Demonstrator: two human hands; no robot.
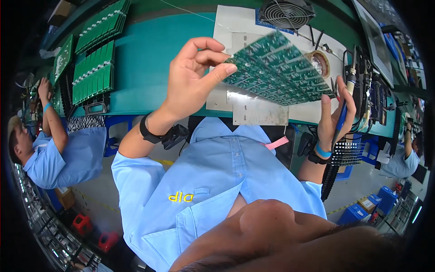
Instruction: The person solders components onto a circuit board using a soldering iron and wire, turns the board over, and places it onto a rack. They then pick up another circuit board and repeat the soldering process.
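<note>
A green circuit board panel (281,72) is tilted up over the bench, with rows of small parts and solder points facing me. My left hand (195,75) pinches its left corner between thumb and fingers. At the panel's right end is my right hand (337,113), its thumb against or very near the board's lower right edge. The same hand holds a pair of small nippers (340,121) with dark jaws and blue and red handles, jaws pointing up beside the board. Part of the nippers is hidden by my fingers.
Below the panel lies a metal plate (260,111) on a white sheet. A round tin (319,63) and a black fan (287,14) stand behind. Stacked green boards (94,72) are at left. Cabled tools (362,81) crowd the right. Co-workers sit on both sides.
</note>
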